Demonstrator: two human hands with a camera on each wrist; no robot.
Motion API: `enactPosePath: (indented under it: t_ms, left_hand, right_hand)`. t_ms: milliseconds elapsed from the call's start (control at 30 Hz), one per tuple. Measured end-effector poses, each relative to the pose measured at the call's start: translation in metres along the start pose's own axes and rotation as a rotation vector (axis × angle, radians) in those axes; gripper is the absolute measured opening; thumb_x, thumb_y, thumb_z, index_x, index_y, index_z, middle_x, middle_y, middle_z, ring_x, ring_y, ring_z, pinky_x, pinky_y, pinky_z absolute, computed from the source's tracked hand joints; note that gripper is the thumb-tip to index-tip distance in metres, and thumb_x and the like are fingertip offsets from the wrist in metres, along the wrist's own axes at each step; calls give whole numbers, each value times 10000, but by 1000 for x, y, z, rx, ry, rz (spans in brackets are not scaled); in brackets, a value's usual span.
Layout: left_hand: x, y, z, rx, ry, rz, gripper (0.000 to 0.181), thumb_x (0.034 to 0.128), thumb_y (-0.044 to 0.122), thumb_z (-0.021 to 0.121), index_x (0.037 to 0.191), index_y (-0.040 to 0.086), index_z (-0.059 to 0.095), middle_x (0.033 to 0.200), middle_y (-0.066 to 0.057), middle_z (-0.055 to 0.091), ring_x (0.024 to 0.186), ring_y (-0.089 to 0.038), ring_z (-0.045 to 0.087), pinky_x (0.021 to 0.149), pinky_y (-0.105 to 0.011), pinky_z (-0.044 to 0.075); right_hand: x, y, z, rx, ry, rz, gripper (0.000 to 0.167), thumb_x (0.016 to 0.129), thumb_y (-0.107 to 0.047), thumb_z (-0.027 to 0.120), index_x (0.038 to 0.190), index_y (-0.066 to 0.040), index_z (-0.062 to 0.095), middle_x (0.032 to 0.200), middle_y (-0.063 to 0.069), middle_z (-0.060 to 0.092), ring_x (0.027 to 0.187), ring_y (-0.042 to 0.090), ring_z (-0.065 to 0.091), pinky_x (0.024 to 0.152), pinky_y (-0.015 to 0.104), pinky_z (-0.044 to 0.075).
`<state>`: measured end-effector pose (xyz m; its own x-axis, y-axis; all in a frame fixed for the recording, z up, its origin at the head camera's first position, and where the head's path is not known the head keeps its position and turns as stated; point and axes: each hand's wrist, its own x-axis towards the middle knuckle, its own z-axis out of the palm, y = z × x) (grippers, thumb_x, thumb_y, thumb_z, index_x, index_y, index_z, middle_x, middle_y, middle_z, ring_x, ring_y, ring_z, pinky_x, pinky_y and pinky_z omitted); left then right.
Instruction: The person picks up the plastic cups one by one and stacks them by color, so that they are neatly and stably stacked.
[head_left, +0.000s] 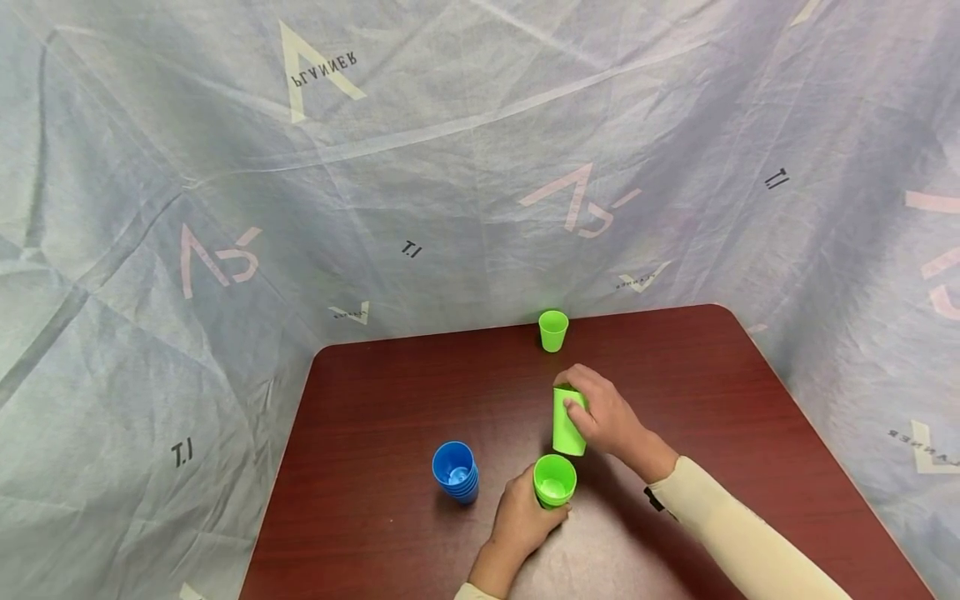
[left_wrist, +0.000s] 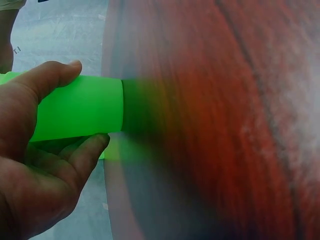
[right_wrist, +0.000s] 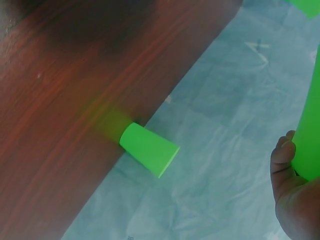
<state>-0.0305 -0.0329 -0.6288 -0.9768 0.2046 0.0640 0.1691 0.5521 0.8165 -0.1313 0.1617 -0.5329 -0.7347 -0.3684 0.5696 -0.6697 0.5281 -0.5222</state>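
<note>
My left hand (head_left: 521, 515) grips a small stack of green cups (head_left: 554, 479) near the table's front, their mouths facing up. In the left wrist view, thumb and fingers (left_wrist: 90, 157) curl round the smooth green side (left_wrist: 85, 107). Just beyond and above that stack, my right hand (head_left: 611, 417) holds another green cup (head_left: 568, 423), its lower end close to the stack's rim. The right wrist view shows only part of this held cup (right_wrist: 309, 130) at the right edge. Whether it is one cup or several nested cannot be told.
A stack of blue cups (head_left: 455, 471) stands mouth up, left of my left hand. One green cup (head_left: 553, 332) stands upright by the far edge of the dark red wooden table (head_left: 390, 400). Grey printed cloth (head_left: 465, 192) hangs behind and at both sides.
</note>
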Motion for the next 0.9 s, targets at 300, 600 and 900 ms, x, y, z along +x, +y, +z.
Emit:
enactPosePath:
  t_ms: [300, 600, 900]
  left_hand:
    - [0, 0, 0, -16, -5, 10, 593, 720, 187, 938, 1255, 205, 682, 1039, 51, 772, 917, -38, 670, 829, -324, 575]
    - [0, 1, -1, -17, -6, 27, 588, 740, 189, 942, 1264, 198, 676, 1037, 47, 767, 920, -41, 669, 838, -324, 578]
    - [-1, 2, 0, 11, -2, 24, 508, 749, 231, 946, 1184, 193, 686, 1013, 48, 774, 901, -37, 682, 806, -312, 580]
  right_hand:
    - [-6, -12, 10, 46, 10, -91, 266, 857, -117, 569, 1102, -98, 670, 1026, -26, 638, 922, 98, 570, 816, 272, 496]
    - [-12, -23, 15, 49, 7, -138, 290, 810, -151, 599, 1083, -80, 665, 1040, -18, 610, 937, 108, 560, 819, 260, 493]
    - [-20, -30, 19, 8, -64, -210, 348, 764, -219, 629, 1089, -104, 671, 1073, 16, 579, 975, 123, 528, 789, 281, 506]
